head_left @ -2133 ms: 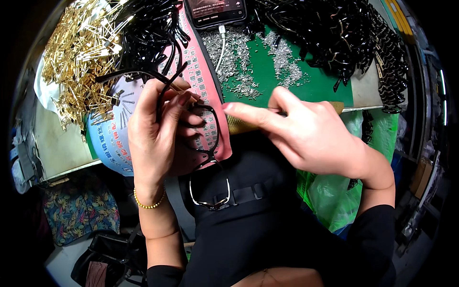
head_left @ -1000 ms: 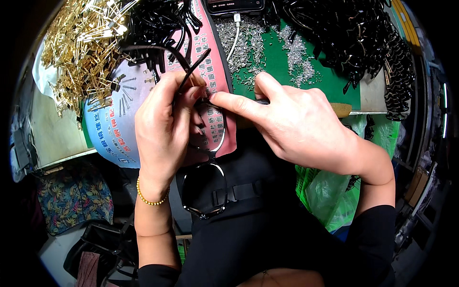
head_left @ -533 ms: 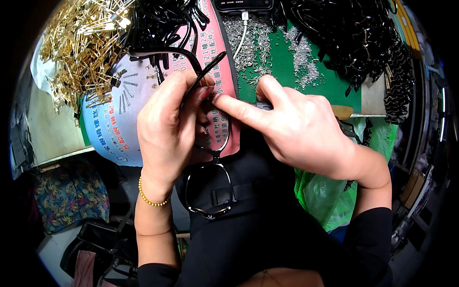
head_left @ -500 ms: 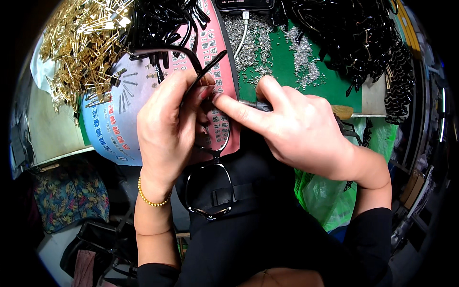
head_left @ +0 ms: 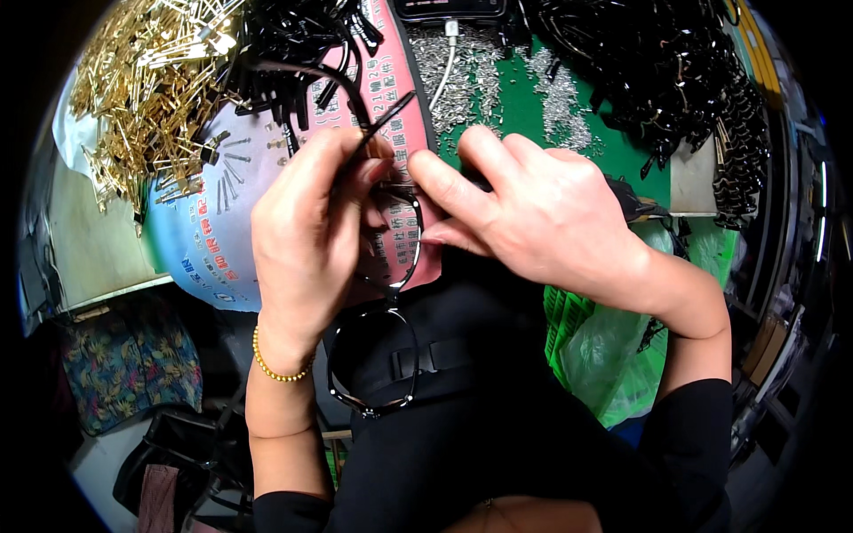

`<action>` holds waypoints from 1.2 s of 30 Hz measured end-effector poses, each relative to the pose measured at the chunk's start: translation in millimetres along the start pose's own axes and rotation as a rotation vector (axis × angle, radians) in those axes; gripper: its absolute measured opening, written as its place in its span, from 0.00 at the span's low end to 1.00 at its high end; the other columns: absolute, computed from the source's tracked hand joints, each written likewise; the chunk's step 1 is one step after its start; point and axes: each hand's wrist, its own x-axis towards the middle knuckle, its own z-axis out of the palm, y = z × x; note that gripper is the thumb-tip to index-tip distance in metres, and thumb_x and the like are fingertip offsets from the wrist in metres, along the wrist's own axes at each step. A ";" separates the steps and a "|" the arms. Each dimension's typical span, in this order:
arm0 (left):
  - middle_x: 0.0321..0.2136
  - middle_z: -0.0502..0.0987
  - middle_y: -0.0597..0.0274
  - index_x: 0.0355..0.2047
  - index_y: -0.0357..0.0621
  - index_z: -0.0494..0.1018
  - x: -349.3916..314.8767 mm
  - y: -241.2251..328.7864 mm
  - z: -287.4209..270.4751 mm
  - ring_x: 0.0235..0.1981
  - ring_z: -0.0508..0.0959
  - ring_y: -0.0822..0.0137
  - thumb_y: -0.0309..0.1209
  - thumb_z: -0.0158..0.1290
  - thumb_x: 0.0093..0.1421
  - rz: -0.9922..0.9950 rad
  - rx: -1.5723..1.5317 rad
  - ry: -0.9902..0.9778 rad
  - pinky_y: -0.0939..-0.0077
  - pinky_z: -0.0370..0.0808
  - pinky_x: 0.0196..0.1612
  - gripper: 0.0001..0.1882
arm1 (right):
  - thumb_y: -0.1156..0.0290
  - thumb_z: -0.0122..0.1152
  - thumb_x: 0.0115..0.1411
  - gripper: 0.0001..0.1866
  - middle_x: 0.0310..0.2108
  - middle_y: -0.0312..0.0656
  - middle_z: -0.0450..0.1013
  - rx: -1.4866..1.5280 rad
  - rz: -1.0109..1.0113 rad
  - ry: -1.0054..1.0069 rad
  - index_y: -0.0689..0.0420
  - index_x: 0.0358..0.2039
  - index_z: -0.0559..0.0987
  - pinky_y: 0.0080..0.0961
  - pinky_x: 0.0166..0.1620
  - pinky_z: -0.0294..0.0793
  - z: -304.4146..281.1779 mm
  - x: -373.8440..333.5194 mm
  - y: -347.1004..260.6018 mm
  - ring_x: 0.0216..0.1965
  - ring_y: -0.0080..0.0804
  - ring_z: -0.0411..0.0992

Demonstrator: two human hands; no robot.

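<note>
My left hand point(head_left: 311, 218) is closed in a pinch round the hinge end of a black eyeglass frame point(head_left: 391, 294). The frame hangs down in front of my dark clothes, one rim below the other. A black temple arm point(head_left: 389, 116) sticks out past my left fingertips. My right hand point(head_left: 542, 209) is curled close beside that hinge, index fingertip nearly at the left fingers. A dark tool handle point(head_left: 641, 210) shows behind the right hand; its tip is hidden. Whatever small part lies between the fingertips is too small to make out.
Gold metal eyeglass parts point(head_left: 160, 98) are heaped at the far left. Black temple arms point(head_left: 293, 80) lie beside them, with more black frames point(head_left: 640, 71) at the far right. Small silver screws point(head_left: 471, 80) cover the green mat point(head_left: 635, 160) near a phone point(head_left: 453, 9) with a white cable.
The hanging frame has swung slightly left. My right hand has shifted, its thumb now showing below; the metal shaft seen earlier is hidden, and the dark handle shows more behind it.
</note>
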 end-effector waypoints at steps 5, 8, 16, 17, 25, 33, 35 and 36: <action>0.36 0.81 0.63 0.47 0.34 0.75 35.7 -6.6 4.8 0.30 0.81 0.76 0.24 0.50 0.72 0.094 -0.080 0.247 0.83 0.79 0.33 0.08 | 0.73 0.66 0.58 0.21 0.36 0.39 0.69 0.116 0.199 -0.063 0.48 0.52 0.75 0.35 0.30 0.76 -34.3 -8.8 17.6 0.30 0.39 0.76; 0.46 0.81 0.58 0.55 0.32 0.73 64.7 -5.6 -2.8 0.39 0.83 0.71 0.31 0.47 0.75 0.064 -0.040 0.240 0.79 0.82 0.40 0.16 | 0.73 0.63 0.61 0.21 0.35 0.40 0.68 0.171 0.298 -0.124 0.45 0.54 0.75 0.36 0.30 0.76 -45.5 -23.1 23.3 0.29 0.40 0.76; 0.25 0.64 0.73 0.58 0.34 0.68 17.8 2.5 -17.8 0.19 0.59 0.84 0.43 0.44 0.76 0.052 -0.066 0.562 0.88 0.56 0.18 0.23 | 0.68 0.59 0.66 0.21 0.34 0.41 0.65 0.187 0.403 -0.251 0.38 0.60 0.75 0.37 0.26 0.74 -36.5 -52.4 20.4 0.24 0.40 0.74; 0.24 0.62 0.74 0.60 0.35 0.67 11.5 -2.4 -18.2 0.20 0.56 0.83 0.49 0.44 0.75 0.066 -0.288 0.533 0.87 0.51 0.17 0.28 | 0.68 0.59 0.67 0.21 0.34 0.41 0.65 0.186 0.407 -0.252 0.38 0.60 0.75 0.37 0.26 0.74 -35.5 -52.3 20.8 0.24 0.40 0.74; 0.43 0.76 0.56 0.57 0.30 0.69 -29.5 -16.6 -24.6 0.38 0.76 0.69 0.27 0.43 0.76 0.199 -0.269 0.596 0.69 0.76 0.48 0.15 | 0.68 0.59 0.66 0.21 0.34 0.41 0.64 0.192 0.399 -0.272 0.38 0.59 0.75 0.36 0.25 0.74 -36.1 -49.5 23.3 0.23 0.40 0.74; 0.38 0.83 0.58 0.37 0.36 0.78 -47.8 -14.7 -7.3 0.45 0.80 0.61 0.17 0.57 0.63 0.276 0.298 0.458 0.58 0.73 0.58 0.04 | 0.72 0.60 0.62 0.33 0.34 0.41 0.65 0.144 0.355 -0.344 0.33 0.66 0.70 0.36 0.25 0.75 -39.6 -41.8 20.6 0.23 0.41 0.73; 0.37 0.84 0.57 0.39 0.38 0.76 -59.2 -3.9 -8.4 0.46 0.81 0.57 0.19 0.60 0.60 0.468 0.358 0.299 0.46 0.71 0.61 0.07 | 0.74 0.61 0.59 0.36 0.35 0.41 0.67 0.126 0.331 -0.352 0.33 0.68 0.69 0.35 0.27 0.77 -40.8 -43.0 19.7 0.24 0.41 0.75; 0.36 0.85 0.55 0.41 0.39 0.74 -65.7 5.0 -10.1 0.46 0.82 0.53 0.20 0.62 0.58 0.568 0.441 0.121 0.37 0.69 0.62 0.12 | 0.74 0.61 0.58 0.36 0.37 0.41 0.69 0.220 0.324 -0.316 0.34 0.67 0.70 0.35 0.28 0.78 -43.0 -42.8 18.2 0.25 0.41 0.76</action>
